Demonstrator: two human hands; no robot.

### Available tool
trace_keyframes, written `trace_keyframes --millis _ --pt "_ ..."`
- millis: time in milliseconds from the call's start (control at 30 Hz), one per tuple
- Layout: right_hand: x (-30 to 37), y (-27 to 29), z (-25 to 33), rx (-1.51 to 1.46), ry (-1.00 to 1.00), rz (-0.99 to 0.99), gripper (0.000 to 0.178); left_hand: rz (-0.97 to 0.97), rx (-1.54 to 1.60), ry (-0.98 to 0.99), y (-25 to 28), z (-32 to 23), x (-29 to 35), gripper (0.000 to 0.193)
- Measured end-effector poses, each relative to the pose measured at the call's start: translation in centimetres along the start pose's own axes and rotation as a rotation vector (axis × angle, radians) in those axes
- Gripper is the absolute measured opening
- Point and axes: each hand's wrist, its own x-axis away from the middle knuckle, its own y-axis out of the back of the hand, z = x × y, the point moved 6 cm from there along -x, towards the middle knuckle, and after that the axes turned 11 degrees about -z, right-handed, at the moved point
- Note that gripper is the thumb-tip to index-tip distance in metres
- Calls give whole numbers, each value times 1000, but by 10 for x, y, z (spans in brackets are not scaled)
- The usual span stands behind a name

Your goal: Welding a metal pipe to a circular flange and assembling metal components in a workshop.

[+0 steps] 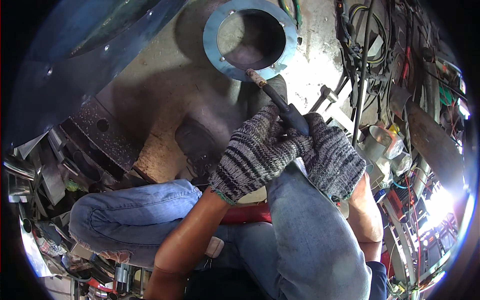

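A welding torch (275, 97) with a black body and a pale, worn nozzle points up and to the left. Both of my hands wear striped black-and-grey knit gloves. My left hand (261, 152) is closed around the lower body of the torch, and my right hand (333, 159) grips it from the other side. Parts of the torch handle and several fingertips are hidden by the gloves. Just past the nozzle tip lies a flat blue-grey metal ring (211, 46) with small shiny spots around its face. The nozzle overlaps the ring's near edge; contact cannot be told.
A large dark curved sheet-metal piece (60, 75) fills the far left. Below it lies a rusty plate with a hole (91, 122). A hammer (327, 94) rests right of the torch. Cables (361, 70) and metal scrap crowd the right side, where bright light glares. My bent legs are near.
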Motion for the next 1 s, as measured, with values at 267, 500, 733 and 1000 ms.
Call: trace_keyframes --millis 267,500,733,1000 --pt "-9 -6 -5 -63 -1 -30 39 -36 284 46 -2 19 1 74" --pt "3 9 -18 -118 -84 -56 42 -62 -307 -45 5 4 -5 71" --pt "0 16 -48 -357 -169 -239 45 -75 187 108 -8 -31 -5 102" --pt "-50 30 -34 -197 109 -307 36 -39 401 -52 9 -49 -42 93"
